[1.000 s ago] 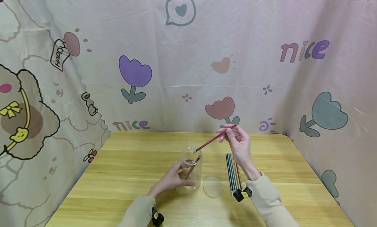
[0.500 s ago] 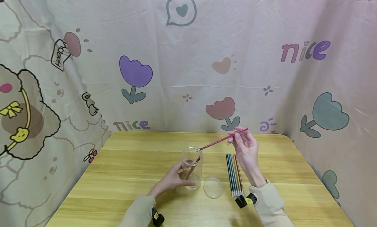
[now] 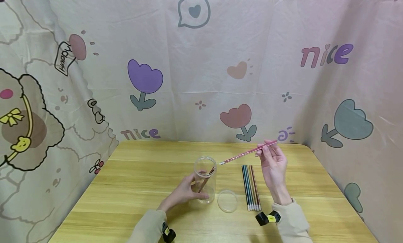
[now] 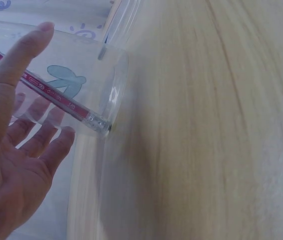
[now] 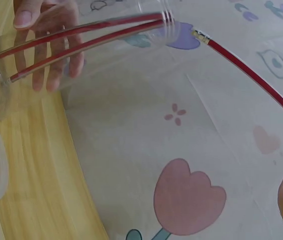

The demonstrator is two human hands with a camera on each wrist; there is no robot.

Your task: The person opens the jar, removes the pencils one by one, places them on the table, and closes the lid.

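Note:
My left hand (image 3: 186, 190) grips a clear cylindrical jar (image 3: 211, 188) standing upright on the table, thumb on the near side and fingers around the back. Inside the jar lean two red pencils (image 5: 89, 49), eraser ends down; one shows closely in the left wrist view. My right hand (image 3: 273, 165) pinches another red pencil (image 3: 244, 154) between thumb and fingers, up in the air. Its eraser end points left and down, just outside the jar's rim and apart from it. In the right wrist view only part of that hand shows, at the right edge.
A round clear lid (image 3: 227, 201) lies flat just right of the jar. Farther right, several pencils (image 3: 251, 187) in blue, yellow and brownish red lie side by side, eraser ends toward me. A patterned cloth (image 3: 189, 78) hangs behind the wooden table (image 3: 141, 173).
My right hand has moved right and slightly down with the red pencil. The pencil's eraser end has gone from the jar's mouth to beside it. The left hand and jar have stayed put.

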